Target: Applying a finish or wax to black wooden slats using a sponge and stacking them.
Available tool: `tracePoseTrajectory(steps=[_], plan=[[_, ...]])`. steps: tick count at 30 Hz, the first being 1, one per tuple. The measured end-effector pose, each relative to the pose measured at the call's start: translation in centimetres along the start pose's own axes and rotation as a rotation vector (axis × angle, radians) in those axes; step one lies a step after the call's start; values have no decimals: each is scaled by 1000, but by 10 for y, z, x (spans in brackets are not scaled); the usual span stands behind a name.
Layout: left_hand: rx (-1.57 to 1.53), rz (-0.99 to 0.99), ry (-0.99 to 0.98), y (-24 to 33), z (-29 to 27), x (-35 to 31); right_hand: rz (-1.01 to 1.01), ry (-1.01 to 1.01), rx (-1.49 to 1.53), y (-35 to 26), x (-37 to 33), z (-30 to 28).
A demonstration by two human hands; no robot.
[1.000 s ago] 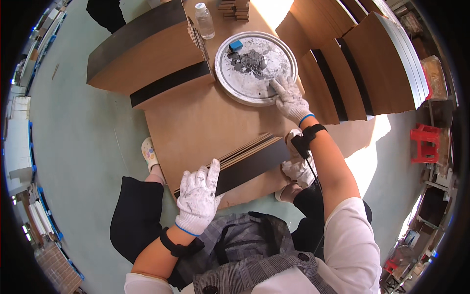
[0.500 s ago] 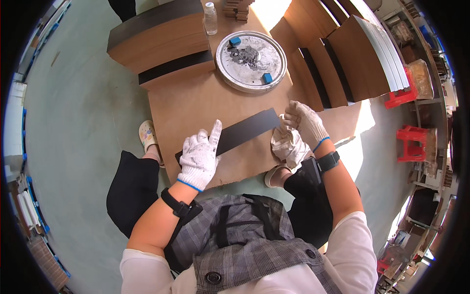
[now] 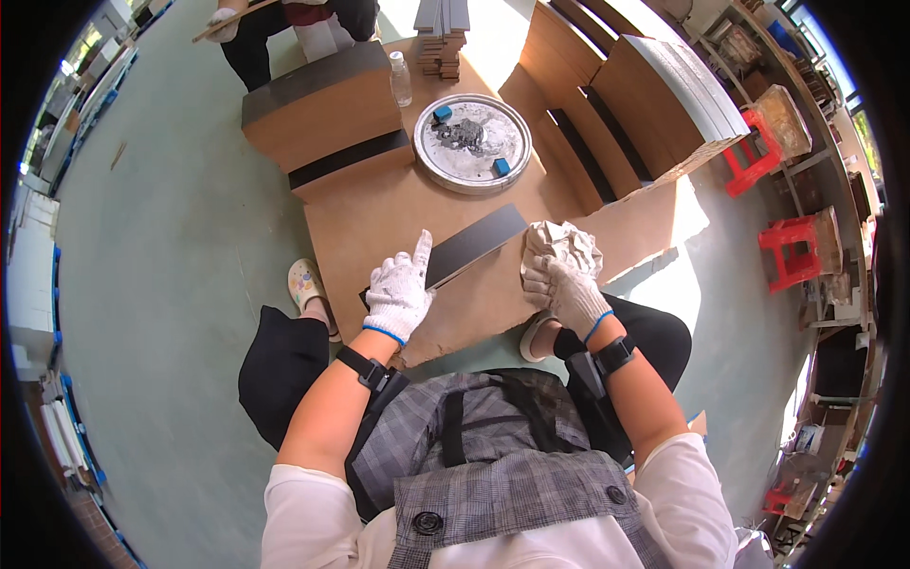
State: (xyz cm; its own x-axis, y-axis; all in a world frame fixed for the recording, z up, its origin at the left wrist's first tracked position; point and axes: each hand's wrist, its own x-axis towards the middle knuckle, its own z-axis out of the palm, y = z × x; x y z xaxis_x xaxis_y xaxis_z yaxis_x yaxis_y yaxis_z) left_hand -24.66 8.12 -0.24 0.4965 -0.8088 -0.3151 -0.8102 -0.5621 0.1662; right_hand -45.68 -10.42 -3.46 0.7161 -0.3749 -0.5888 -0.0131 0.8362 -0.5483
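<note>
A flat dark-grey board strip (image 3: 477, 243) lies at a slant on the brown sheet that covers the work surface. Over its lower left end is my left hand (image 3: 400, 289) in a smudged white knit glove, gripping it with the index finger stretched out; that end is partly hidden. To the right of the strip my right hand (image 3: 571, 292), gloved alike, closes on a crumpled off-white cloth (image 3: 566, 245). Beyond the strip sits a round white lid-like tray (image 3: 445, 177) with dark smears. Two small blue blocks, one at its far left (image 3: 442, 114) and the other a near-right block (image 3: 501, 168), rest on it.
Stacked brown boards with dark faces stand at the left (image 3: 322, 119) and as taller stacks at the right (image 3: 654, 104). A clear bottle (image 3: 400, 81) and a pile of strips (image 3: 440, 43) are at the back. Another person's gloved hand (image 3: 223, 26) shows far left. Red stools (image 3: 789, 251) stand right.
My right hand has come down from above the cloth and closed on it. My left hand stays on the strip. The view has shifted, bringing another person into the upper left.
</note>
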Motion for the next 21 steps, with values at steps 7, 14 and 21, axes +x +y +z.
tracePoseTrajectory(steps=[7, 14, 21], plan=[[-196, -5, 52, 9, -18, -12, -57, -41, -78, 27, -9, 66], [-206, 80, 212, 34, -36, -34, -415, 159, -170, 37, -12, 142], [-365, 164, 308, 46, -44, -58, -381, 268, -405, 2, -49, 148]])
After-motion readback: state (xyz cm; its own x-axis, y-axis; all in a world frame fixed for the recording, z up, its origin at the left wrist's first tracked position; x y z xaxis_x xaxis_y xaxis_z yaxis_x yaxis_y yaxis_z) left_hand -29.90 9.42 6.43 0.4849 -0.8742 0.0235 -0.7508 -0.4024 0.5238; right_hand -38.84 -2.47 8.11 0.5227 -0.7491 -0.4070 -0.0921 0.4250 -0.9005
